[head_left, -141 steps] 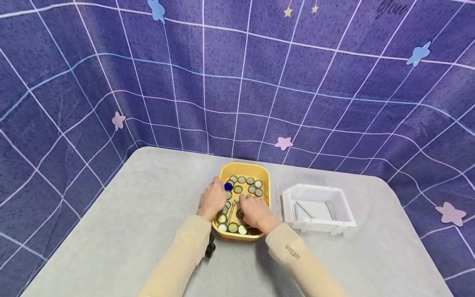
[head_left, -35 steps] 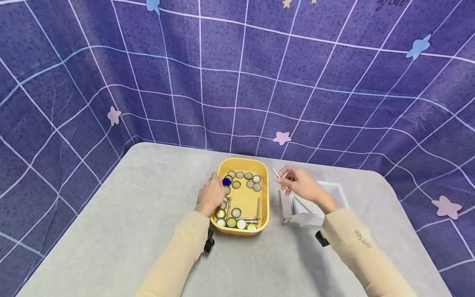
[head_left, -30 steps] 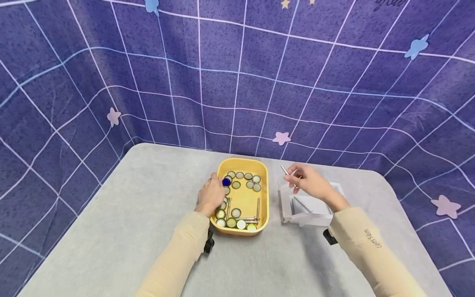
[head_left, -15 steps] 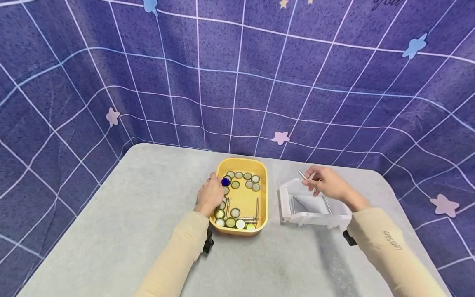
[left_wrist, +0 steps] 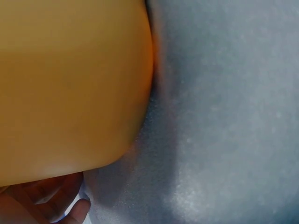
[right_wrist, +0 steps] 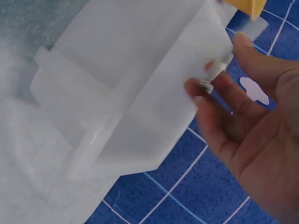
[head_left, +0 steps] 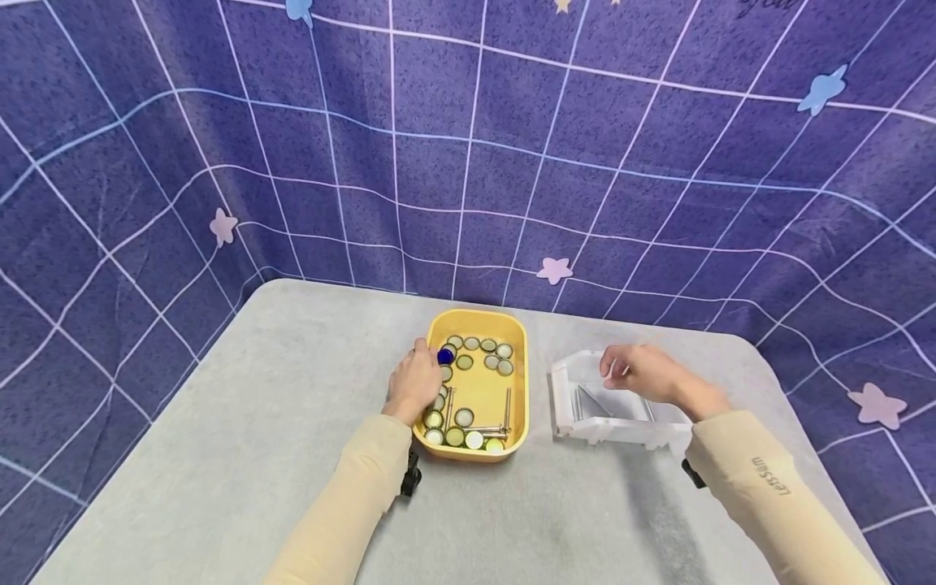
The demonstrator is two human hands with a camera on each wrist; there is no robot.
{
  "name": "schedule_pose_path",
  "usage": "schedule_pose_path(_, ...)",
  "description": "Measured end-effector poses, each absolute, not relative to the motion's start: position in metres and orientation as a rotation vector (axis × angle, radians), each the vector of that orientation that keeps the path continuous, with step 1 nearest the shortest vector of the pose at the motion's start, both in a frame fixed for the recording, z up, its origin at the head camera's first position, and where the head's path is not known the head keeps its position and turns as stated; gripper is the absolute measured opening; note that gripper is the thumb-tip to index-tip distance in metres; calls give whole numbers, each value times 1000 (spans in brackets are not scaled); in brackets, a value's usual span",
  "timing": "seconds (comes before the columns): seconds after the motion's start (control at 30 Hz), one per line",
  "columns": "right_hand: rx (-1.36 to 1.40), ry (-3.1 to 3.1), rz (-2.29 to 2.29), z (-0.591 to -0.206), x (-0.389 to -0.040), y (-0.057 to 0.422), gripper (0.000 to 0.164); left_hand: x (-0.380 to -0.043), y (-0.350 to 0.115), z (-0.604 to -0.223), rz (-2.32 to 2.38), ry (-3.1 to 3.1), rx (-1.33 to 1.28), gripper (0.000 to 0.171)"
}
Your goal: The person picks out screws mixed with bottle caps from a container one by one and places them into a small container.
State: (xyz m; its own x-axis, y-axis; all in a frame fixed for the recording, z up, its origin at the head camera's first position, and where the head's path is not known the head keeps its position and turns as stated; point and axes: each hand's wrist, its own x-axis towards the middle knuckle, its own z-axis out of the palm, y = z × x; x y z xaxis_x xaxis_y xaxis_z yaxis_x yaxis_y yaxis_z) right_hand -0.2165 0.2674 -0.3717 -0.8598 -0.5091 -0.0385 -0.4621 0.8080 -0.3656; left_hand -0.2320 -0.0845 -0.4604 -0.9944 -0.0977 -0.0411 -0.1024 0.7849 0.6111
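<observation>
My left hand point(head_left: 415, 382) rests on the left rim of a yellow tray point(head_left: 521, 333). In the left wrist view, its fingers point(left_wrist: 58, 198) are partly hidden under the tray's side. Metal bottle caps point(head_left: 464, 417) and several bolts point(head_left: 508, 410) lie in the tray. My right hand point(head_left: 647, 375) is over a white plastic bin point(head_left: 565, 398), fingers loosely bent and apart from the thumb. No bolt shows at those fingers in the head view. In the right wrist view a blurred bolt point(right_wrist: 216, 72) is between thumb and fingers, seemingly loose. A bolt point(head_left: 600, 400) lies inside the bin.
A grey tabletop point(head_left: 314, 390) carries both containers, the bin standing to the right of the tray. Behind the table hangs a purple cloth point(head_left: 431, 203) with a grid and stars. One blue cap point(head_left: 445, 357) sits by the tray's left wall.
My right hand picked among the tray's contents, carried a bolt right and over the bin, then dipped slightly. The bolt it pinched no longer shows in the head view. My left hand stayed put.
</observation>
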Motion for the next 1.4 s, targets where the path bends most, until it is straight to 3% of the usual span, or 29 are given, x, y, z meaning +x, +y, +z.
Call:
schedule_pose_path(0.73, -848, 2915, -580, -353, -222, 223, 6, -232, -85, -459, 1012, 2959, -162, 38)
schedule_pose_path(1.4, -968, 2771, -427, -381, -214, 120, 13, -233, -84, -462, 1015, 2962, -162, 38)
